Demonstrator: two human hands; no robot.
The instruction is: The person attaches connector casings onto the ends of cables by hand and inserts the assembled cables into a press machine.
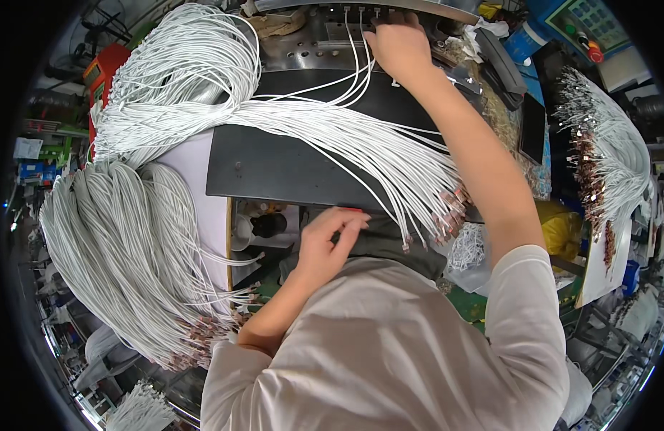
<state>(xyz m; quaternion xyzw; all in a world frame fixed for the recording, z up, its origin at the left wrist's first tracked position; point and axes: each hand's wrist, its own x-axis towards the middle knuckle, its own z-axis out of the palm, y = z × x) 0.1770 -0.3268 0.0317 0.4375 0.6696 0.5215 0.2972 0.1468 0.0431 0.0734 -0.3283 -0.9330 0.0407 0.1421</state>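
My right hand (400, 52) reaches to the metal fixture (303, 52) at the far edge of the black work surface. Its fingers are bent together at the slots, and what they hold is hidden. Beside it, white cables (356, 54) run up to the slots, their small connectors (361, 10) sitting in a row. They come from a fanned bundle of white cables (325, 118) lying across the black board (274, 161), with brownish connector ends (447, 215) at the right. My left hand (328, 241) rests at the board's near edge, thumb apart from loosely bent fingers, nothing visible in it.
A thick hank of white cables (123, 251) hangs at the left, and a coiled loop (188, 57) lies behind it. Another cable bunch (605, 158) hangs at the far right. A dark grey tool-like object (501, 68) and a blue container (522, 43) stand beyond my right arm.
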